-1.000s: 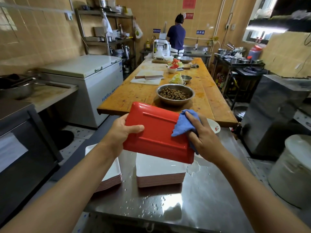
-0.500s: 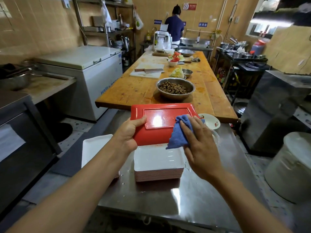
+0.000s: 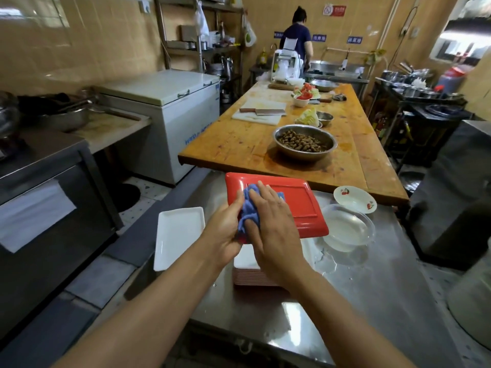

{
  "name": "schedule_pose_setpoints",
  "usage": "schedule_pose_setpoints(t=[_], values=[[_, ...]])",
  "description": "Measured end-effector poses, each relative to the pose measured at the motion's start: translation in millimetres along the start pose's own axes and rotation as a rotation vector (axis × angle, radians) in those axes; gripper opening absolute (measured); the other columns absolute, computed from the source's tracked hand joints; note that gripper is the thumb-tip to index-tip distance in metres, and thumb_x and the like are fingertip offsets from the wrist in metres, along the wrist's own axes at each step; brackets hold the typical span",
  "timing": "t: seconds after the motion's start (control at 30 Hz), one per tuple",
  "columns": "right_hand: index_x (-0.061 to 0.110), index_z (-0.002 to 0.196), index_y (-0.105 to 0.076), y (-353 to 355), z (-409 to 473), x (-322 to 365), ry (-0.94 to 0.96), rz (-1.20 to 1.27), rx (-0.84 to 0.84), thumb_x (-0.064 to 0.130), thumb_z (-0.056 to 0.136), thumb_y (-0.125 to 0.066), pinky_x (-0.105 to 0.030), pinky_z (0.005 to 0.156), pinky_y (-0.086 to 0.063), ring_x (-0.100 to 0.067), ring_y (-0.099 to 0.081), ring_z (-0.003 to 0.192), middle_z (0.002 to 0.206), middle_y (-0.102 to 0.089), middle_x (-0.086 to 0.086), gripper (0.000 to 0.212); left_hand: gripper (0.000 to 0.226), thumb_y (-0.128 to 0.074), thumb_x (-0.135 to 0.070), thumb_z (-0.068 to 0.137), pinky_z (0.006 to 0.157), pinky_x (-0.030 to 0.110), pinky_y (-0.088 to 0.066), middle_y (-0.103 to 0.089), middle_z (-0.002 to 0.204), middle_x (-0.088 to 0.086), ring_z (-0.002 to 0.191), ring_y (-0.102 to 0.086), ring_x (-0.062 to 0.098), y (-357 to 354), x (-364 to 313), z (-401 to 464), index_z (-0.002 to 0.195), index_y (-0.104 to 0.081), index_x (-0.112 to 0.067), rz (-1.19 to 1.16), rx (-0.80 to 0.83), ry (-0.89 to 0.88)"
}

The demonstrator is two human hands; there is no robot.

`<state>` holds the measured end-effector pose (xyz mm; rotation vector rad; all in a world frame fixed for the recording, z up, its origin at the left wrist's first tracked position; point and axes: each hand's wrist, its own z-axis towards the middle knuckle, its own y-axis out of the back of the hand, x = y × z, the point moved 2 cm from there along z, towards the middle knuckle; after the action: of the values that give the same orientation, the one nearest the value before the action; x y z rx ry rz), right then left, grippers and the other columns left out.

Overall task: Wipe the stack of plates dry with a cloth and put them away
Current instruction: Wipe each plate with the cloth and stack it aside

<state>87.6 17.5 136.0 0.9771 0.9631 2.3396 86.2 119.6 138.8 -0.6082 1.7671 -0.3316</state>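
Red rectangular plate point(image 3: 292, 205), prob. melamine, held above the stack of white rectangular plates point(image 3: 252, 272) on the steel table point(image 3: 372, 288), L hand point(image 3: 225, 235) clamped on its near-left rim, R hand point(image 3: 273, 224) flat-fingered, pressing a blue cloth point(image 3: 247, 213) onto it; likely light, stiff, slippery wet, so grip by rim.

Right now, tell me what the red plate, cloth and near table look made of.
The red plate: probably melamine or hard plastic; glossy, uniform colour, moulded raised frame.
The cloth: soft woven or microfibre fabric; matt blue, bunched into folds.
The table: stainless steel; grey brushed sheet mirroring light, water beading on it.
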Motion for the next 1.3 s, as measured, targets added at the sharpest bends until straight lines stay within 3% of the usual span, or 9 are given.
schedule_pose_setpoints(t=[0.17, 0.3, 0.47, 0.57, 0.83, 0.93, 1.1, 1.2, 1.3], values=[[0.024, 0.147, -0.025, 1.7, 25.6, -7.4, 0.010, -0.068, 0.065, 0.040, 0.094, -0.028, -0.032, 0.118, -0.005, -0.013, -0.011, 0.145, 0.158, -0.016, 0.001, 0.056, 0.021, -0.041, -0.023, 0.100, 0.059, 0.033, -0.059, -0.074, 0.083, 0.004, 0.072, -0.072, 0.018, 15.7, -6.7, -2.1, 0.103, -0.061, -0.019, -0.014, -0.024, -0.124], [0.022, 0.148, -0.024, 7.8, 25.3, -40.4, -0.127, -0.139, 0.050, 0.034, 0.099, -0.034, -0.036, 0.118, -0.009, -0.018, -0.012, 0.145, 0.158, -0.014, -0.003, 0.051, 0.016, -0.045, -0.023, 0.098, 0.052, 0.037, -0.057, -0.074, 0.076, 0.005, 0.067, -0.072, 0.020, 39.4, -20.2, -5.7, 0.100, -0.060, -0.018, -0.046, -0.087, -0.142], [0.015, 0.147, -0.027, 3.1, 20.4, -49.9, -0.210, 0.056, 0.033, 0.026, 0.099, -0.040, -0.036, 0.116, -0.023, -0.019, -0.024, 0.141, 0.155, -0.023, -0.006, 0.051, 0.021, -0.049, -0.026, 0.095, 0.063, 0.044, -0.055, -0.074, 0.090, 0.010, 0.081, -0.071, 0.026, 62.3, -23.2, -11.6, 0.108, -0.061, -0.015, -0.104, -0.163, -0.074], [0.010, 0.145, -0.032, -6.9, 8.7, -35.7, -0.180, 0.016, -0.015, 0.029, 0.098, -0.040, -0.036, 0.115, -0.024, -0.023, -0.028, 0.139, 0.152, -0.030, -0.008, 0.051, 0.020, -0.052, -0.029, 0.094, 0.066, 0.047, -0.052, -0.072, 0.090, 0.013, 0.084, -0.068, 0.029, 76.6, -25.2, -13.0, 0.099, -0.063, -0.014, -0.141, -0.223, -0.044], [0.013, 0.144, -0.034, -56.0, -13.0, 22.5, 0.135, -0.165, 0.028, 0.043, 0.095, -0.035, -0.046, 0.117, -0.014, -0.026, -0.021, 0.141, 0.149, -0.034, -0.012, 0.057, 0.039, -0.045, -0.038, 0.097, 0.069, 0.045, -0.047, -0.066, 0.098, 0.019, 0.082, -0.063, 0.030, 95.3, -20.1, -22.4, 0.111, -0.060, -0.005, -0.188, -0.314, 0.039], [0.016, 0.145, -0.033, -54.2, -14.3, 13.2, 0.204, -0.158, 0.039, 0.042, 0.096, -0.037, -0.045, 0.117, -0.013, -0.027, -0.021, 0.143, 0.151, -0.032, -0.010, 0.056, 0.034, -0.045, -0.035, 0.097, 0.062, 0.045, -0.047, -0.067, 0.087, 0.018, 0.078, -0.064, 0.031, 104.5, -22.7, -28.0, 0.096, -0.062, -0.005, -0.180, -0.336, 0.030], [0.006, 0.139, -0.041, -43.0, -4.3, -8.8, 0.010, 0.080, -0.079, 0.030, 0.095, -0.039, -0.044, 0.114, -0.023, -0.028, -0.031, 0.137, 0.145, -0.037, -0.015, 0.051, 0.019, -0.052, -0.028, 0.095, 0.068, 0.050, -0.048, -0.067, 0.094, 0.017, 0.087, -0.063, 0.033, 116.6, -25.6, -34.5, 0.099, -0.061, -0.012, -0.201, -0.400, 0.024], [0.012, 0.141, -0.039, -45.7, -3.8, -14.4, -0.127, 0.276, -0.073, 0.018, 0.099, -0.037, -0.036, 0.099, -0.043, -0.024, -0.046, 0.119, 0.133, -0.043, -0.014, 0.043, 0.015, -0.054, -0.025, 0.094, 0.068, 0.049, -0.049, -0.072, 0.081, 0.014, 0.086, -0.065, 0.032, 126.1, -26.1, -37.6, 0.094, -0.062, -0.012, -0.203, -0.420, 0.015], [0.013, 0.126, -0.051, -50.1, -1.9, -20.0, -0.273, 0.369, -0.036, 0.012, 0.100, -0.038, -0.018, 0.055, -0.049, -0.022, -0.059, 0.071, 0.108, -0.050, -0.014, 0.030, 0.016, -0.052, -0.023, 0.095, 0.071, 0.047, -0.049, -0.073, 0.073, 0.011, 0.083, -0.065, 0.029, 133.4, -30.1, -40.4, 0.090, -0.062, -0.012, -0.192, -0.421, -0.007]])
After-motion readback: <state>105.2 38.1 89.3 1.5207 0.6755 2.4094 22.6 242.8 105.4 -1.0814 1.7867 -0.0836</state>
